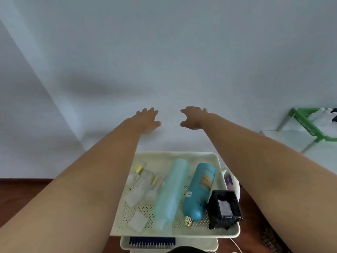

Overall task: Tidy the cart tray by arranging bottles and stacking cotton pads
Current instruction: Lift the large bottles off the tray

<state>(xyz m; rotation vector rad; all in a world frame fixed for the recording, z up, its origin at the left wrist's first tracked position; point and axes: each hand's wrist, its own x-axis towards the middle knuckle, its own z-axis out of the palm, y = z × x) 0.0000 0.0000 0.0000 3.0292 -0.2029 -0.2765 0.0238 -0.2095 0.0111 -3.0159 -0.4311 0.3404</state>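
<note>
The cream perforated metal cart tray (226, 232) holds two large bottles lying on their sides, side by side down its middle: a pale mint frosted plastic bottle (170, 192) and, just to its right, a turquoise bottle with a gold cap (198, 190), cap toward the near edge. Left of them lie clear glass bottles with gold caps (141, 178), about three, though blur makes the count uncertain. Two white square cotton pads (137, 220) lie loose at the tray's near left corner, one partly over the other. At the near right corner stands one black open plastic box (225, 207) with something white inside.

Both arms reach out over the tray toward the pale wall (164, 52). The left hand (148, 119) and the right hand (193, 116) are empty, fingers spread, well above and beyond the bottles, close to each other but apart.

Below the tray, a lower shelf carries one dark blue spiral notebook (152, 241). A green plastic rack (308, 123) stands far right.
</note>
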